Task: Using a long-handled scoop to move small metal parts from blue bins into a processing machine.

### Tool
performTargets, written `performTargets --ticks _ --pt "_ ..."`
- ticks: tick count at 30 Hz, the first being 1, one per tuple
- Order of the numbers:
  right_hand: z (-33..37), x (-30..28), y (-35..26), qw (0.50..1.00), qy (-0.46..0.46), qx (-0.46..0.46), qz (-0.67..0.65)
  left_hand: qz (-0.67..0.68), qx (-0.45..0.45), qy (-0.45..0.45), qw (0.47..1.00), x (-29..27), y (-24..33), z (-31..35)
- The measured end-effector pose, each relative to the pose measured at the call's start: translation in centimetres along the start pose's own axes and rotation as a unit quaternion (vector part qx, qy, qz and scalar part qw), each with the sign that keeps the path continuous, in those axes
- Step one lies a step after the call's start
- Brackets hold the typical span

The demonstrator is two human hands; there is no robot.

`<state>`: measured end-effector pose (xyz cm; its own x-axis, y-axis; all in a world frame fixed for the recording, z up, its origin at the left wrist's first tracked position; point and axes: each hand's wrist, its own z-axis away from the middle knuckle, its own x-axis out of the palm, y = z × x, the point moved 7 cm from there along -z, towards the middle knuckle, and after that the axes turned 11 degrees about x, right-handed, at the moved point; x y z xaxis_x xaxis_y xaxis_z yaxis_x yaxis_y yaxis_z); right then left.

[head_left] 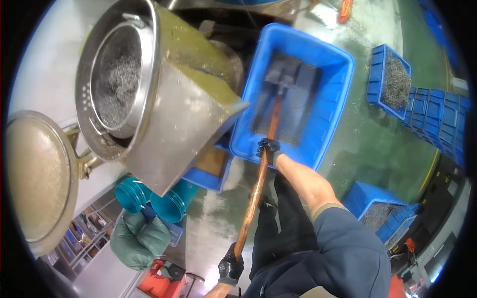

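Both my hands, in dark gloves, grip the wooden handle of a shovel (258, 186). My left hand (231, 265) is closed around the handle's end near the lower edge. Farther up the shaft, my right hand (269, 150) is wrapped round it, over the near rim of a large blue plastic bin (335, 94). The shovel's metal blade (284, 74) is down inside the bin, toward its far end. A greyish layer shows on the bin's floor; what it is I cannot make out.
Left of the bin stands a metal drum machine (184, 109) with small metal pieces (121, 79) inside and its round lid (42, 184) swung aside. Below are teal buckets (169, 204) and a green sack (141, 241). Blue crates (375, 74) of metal pieces stand at right.
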<state>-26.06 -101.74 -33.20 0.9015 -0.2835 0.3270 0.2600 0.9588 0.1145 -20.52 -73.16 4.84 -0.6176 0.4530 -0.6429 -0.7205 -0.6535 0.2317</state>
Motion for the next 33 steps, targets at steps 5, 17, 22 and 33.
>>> performTargets --ticks 5,17,22,33 --pt "4.3 -1.5 1.3 0.998 -0.017 -0.066 0.005 0.017 0.001 0.038 0.999 4.7 -2.9 3.7" --pt "22.1 -0.1 10.9 0.983 -0.023 -0.171 0.059 0.066 0.063 0.130 0.987 8.9 -9.0 19.7" --pt "32.6 1.5 16.0 0.965 -0.080 -0.237 0.081 0.153 0.055 0.112 0.980 3.9 -9.7 29.6" --pt "45.3 10.4 23.7 0.957 -0.109 -0.164 0.214 0.215 0.030 0.095 0.971 -1.5 -9.8 44.0"
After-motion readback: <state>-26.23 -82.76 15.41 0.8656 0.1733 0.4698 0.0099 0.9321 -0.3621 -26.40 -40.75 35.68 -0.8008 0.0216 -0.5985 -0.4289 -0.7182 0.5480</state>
